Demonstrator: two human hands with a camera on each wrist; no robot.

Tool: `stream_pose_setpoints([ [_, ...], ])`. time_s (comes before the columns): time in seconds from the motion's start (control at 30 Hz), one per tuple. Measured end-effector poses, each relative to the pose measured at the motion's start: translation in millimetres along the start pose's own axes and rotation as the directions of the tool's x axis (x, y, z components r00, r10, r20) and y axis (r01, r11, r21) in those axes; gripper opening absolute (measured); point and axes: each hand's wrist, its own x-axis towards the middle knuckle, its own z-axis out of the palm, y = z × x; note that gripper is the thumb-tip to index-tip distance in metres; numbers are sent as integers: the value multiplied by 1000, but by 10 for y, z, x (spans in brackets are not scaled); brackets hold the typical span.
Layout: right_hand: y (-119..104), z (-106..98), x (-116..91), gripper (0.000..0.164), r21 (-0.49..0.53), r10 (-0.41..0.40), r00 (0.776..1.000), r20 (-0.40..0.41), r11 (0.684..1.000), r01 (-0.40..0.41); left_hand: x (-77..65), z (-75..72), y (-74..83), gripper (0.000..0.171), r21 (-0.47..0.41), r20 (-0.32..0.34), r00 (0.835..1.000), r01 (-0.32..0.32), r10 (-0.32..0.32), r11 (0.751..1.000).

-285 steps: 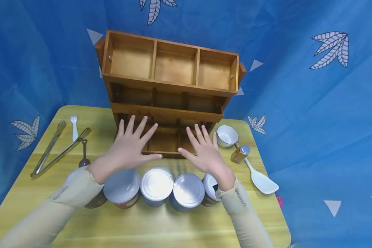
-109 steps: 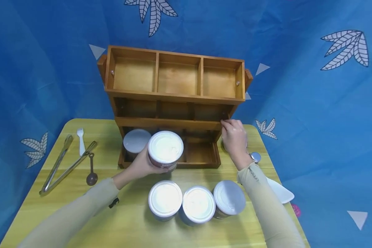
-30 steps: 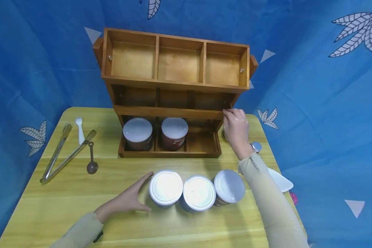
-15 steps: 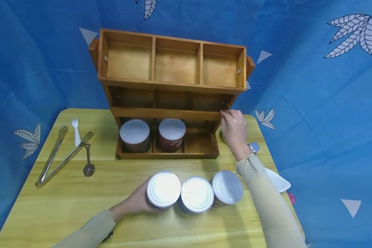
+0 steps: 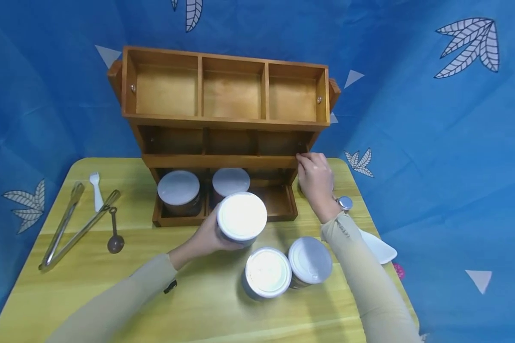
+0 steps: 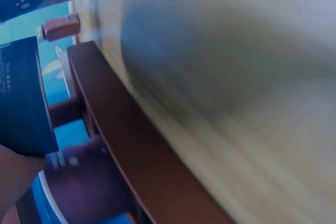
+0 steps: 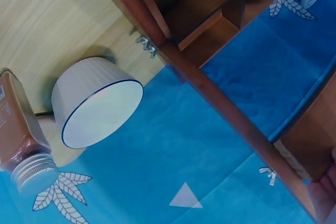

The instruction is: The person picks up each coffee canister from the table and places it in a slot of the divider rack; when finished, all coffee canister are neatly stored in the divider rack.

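My left hand (image 5: pixel 208 236) grips a blue can with a pale plastic lid (image 5: pixel 242 216), raised over the table in front of the wooden three-tier rack (image 5: pixel 227 161). In the left wrist view a finger (image 6: pixel 16 177) lies against this blue can (image 6: pixel 18 98). Thumb and fingers of my right hand (image 5: pixel 316 180) pinch the right front corner of the rack's middle tier. In the bottom tier, one lidded can (image 5: pixel 178 188) occupies the left compartment and a dark red can (image 5: pixel 231 182) the middle one, partly covered by the held can. The bottom right compartment is bare.
Two more lidded cans, one blue (image 5: pixel 268 272) and one beside it (image 5: pixel 310 260), stand at the front. Tongs (image 5: pixel 64 233), a white fork (image 5: pixel 96 190) and a brown scoop (image 5: pixel 115 243) lie left. Rightward are a white bowl (image 7: pixel 97 98), a spice jar (image 7: pixel 21 124) and a white spatula (image 5: pixel 377 247).
Two cans have come into the rack's bottom tier. Within the last second my left hand closed round the blue can and carried it up toward the rack. The right hand keeps its hold.
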Motion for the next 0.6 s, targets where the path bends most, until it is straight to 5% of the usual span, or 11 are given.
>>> stream_pose_setpoints([
  [0.3,-21,-35,16,19,-36,19,998,58,999,-17,432,399,-9,116,-65,51,993,-100,103,993],
  [0.6,21,-76,-1,19,-35,9,998,65,999,-7,787,652,-84,111,43,24,998,-61,60,997],
])
